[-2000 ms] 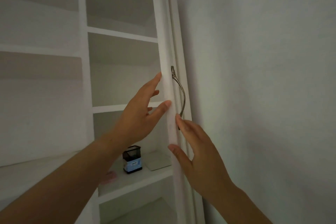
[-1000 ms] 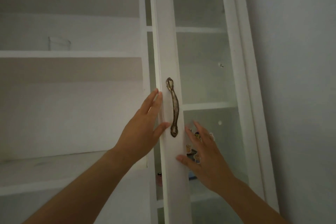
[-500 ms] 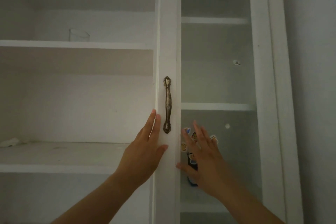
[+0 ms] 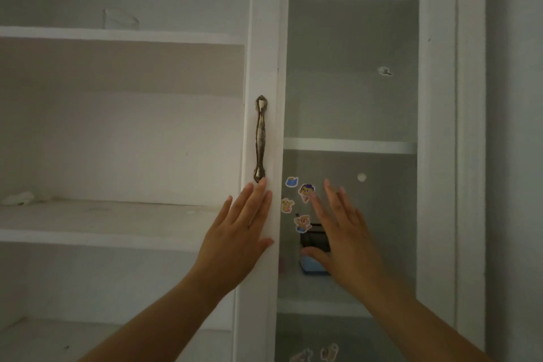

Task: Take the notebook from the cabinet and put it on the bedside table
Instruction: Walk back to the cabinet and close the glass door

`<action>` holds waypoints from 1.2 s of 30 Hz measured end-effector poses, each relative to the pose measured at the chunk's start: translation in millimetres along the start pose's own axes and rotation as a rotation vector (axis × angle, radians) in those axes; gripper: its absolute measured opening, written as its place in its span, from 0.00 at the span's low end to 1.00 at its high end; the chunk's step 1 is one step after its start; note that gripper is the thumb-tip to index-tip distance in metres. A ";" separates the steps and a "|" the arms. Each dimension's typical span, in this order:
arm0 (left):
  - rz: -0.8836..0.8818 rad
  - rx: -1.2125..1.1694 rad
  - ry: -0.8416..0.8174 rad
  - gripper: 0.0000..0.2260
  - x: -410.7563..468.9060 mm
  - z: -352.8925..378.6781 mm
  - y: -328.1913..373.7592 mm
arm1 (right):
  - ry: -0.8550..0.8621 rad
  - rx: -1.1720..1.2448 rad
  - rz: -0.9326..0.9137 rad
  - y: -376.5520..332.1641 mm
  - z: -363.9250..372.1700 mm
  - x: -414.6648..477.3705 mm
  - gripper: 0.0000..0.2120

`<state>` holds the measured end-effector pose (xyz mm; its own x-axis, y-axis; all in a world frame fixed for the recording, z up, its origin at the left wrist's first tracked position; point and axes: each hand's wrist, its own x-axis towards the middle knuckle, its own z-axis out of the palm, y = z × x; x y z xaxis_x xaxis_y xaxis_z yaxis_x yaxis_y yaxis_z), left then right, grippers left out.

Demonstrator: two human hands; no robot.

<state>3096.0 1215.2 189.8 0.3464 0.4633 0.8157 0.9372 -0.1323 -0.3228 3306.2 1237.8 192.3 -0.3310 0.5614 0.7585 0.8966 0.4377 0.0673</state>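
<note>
While the left hand [image 4: 235, 241] lies flat on the white frame of the cabinet door [image 4: 261, 67], fingers spread and gripping nothing, the right hand [image 4: 343, 232] spreads open at the glass pane [image 4: 352, 82], also empty. Fingertips of the left reach the bronze handle [image 4: 260, 138]. Cartoon stickers [image 4: 305, 192] dot the glass; farther back a small dark-and-blue box [image 4: 313, 269] sits on a shelf, and no notebook shows.

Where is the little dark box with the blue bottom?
In the head view, the box sits on a shelf behind the glass door, right of centre, just below the cartoon stickers and partly hidden by the right hand.
</note>
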 end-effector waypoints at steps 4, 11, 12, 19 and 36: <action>0.010 0.025 0.030 0.38 -0.2 6.3 4.8 | 0.002 0.004 -0.001 6.9 11.0 -3.5 0.48; -0.037 -0.009 0.070 0.33 3.4 23.2 6.7 | 0.035 0.013 0.005 8.7 21.4 3.0 0.50; -0.038 -0.007 0.071 0.33 3.8 25.7 6.0 | 0.033 0.012 0.010 8.8 22.8 3.5 0.50; -0.012 0.006 0.083 0.33 3.2 21.3 4.9 | 0.028 0.011 0.000 1.8 16.7 0.6 0.48; -0.020 -0.063 0.071 0.39 -1.0 20.7 8.7 | 0.104 -0.009 0.002 -3.2 40.3 -16.9 0.50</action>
<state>3102.9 1231.7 176.3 0.3272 0.4036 0.8545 0.9440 -0.1794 -0.2767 3297.1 1255.2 153.1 -0.2973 0.4863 0.8216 0.9001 0.4298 0.0713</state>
